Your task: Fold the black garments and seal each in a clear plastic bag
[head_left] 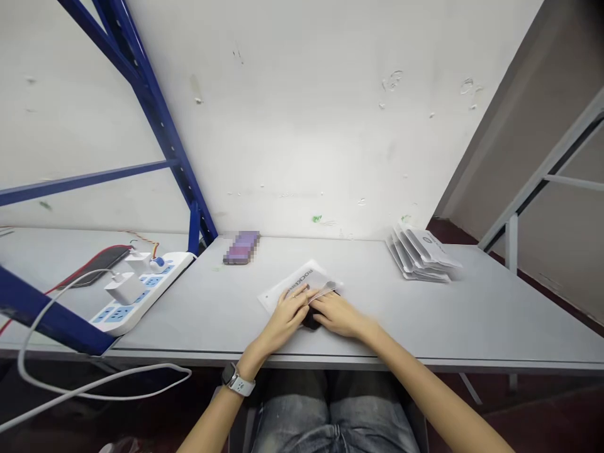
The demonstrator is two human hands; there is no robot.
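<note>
Both of my hands meet over a white flat package (297, 280) lying on the grey table (472, 314). My left hand (287, 314) rests on the package's near edge with its fingers curled down onto it. My right hand (337, 314) is closed round a small dark object (310, 321) and also pinches a thin clear strip (325, 290) that lies across the package. Most of the dark object is hidden under my fingers.
A stack of white packets (419, 255) lies at the back right of the table. A blurred purple phone (241, 247) lies at the back left. A white power strip (136, 289) with chargers and cables sits to the left, beside blue shelf beams (155, 113).
</note>
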